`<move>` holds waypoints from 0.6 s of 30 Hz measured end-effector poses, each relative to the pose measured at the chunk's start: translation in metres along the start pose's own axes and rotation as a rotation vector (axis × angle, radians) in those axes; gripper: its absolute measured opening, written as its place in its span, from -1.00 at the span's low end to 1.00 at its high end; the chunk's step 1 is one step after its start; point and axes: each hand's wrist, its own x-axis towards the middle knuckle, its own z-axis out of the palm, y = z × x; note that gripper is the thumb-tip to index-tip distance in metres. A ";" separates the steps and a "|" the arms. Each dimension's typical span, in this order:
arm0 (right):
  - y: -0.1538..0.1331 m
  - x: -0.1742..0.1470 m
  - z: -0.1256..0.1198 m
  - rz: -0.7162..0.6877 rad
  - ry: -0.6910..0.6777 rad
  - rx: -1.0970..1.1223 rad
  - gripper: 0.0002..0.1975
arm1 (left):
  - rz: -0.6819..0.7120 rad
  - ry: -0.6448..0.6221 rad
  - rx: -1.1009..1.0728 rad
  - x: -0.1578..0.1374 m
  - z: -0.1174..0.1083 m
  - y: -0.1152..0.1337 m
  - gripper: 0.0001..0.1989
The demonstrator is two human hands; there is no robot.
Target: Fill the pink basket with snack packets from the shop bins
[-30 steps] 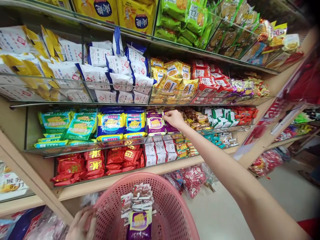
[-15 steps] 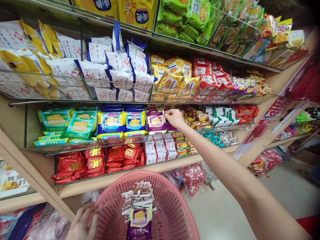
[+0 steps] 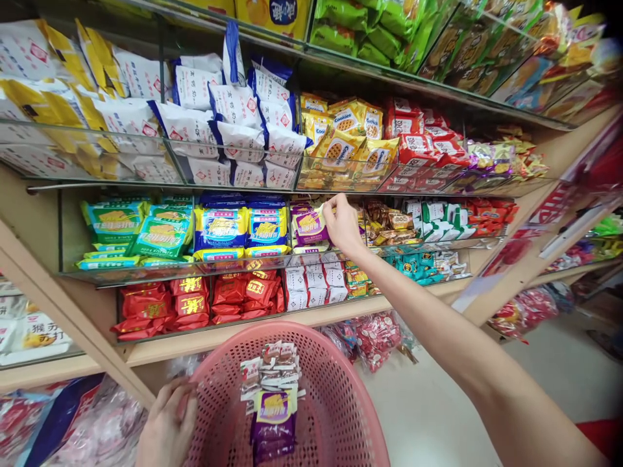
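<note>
With fingers pinched on its right edge, my right hand [image 3: 344, 224] grips a purple and yellow packet of soda biscuits [image 3: 310, 224] at the middle shelf, where the packet leans tilted. My left hand [image 3: 170, 415] is curled over the left rim of a pink perforated plastic basket [image 3: 341, 370]. Inside that basket lie another purple biscuit packet [image 3: 274, 421] and several small white-and-brown wrapped snacks [image 3: 280, 363].
Glass-fronted shelves hold green packets [image 3: 165, 227], blue packets [image 3: 221, 227], yellow cookie packets [image 3: 341, 146] and red packets [image 3: 146, 305]. A glass strip [image 3: 243, 263] edges the middle shelf. Bagged goods [image 3: 377, 337] lie below, near the floor.
My right hand has drawn the purple biscuit packet out of line, tilting it. The view has shifted slightly, and my left hand stays at the basket's rim.
</note>
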 end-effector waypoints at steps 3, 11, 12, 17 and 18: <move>-0.007 -0.002 -0.016 0.005 0.057 0.005 -0.89 | -0.014 -0.003 0.010 -0.002 -0.003 0.007 -0.68; -0.020 -0.077 -0.063 0.062 -0.116 0.145 -0.87 | -0.058 -0.030 0.012 -0.003 -0.008 0.022 -0.67; -0.019 -0.097 -0.061 0.111 -0.201 0.210 -0.87 | -0.058 -0.031 0.015 -0.003 -0.008 0.023 -0.67; -0.006 -0.206 -0.022 0.458 -0.596 0.437 -0.84 | -0.063 -0.031 0.013 -0.004 -0.007 0.024 -0.69; -0.003 -0.225 -0.012 0.495 -0.631 0.434 -0.83 | -0.063 -0.028 0.008 -0.005 -0.008 0.024 -0.70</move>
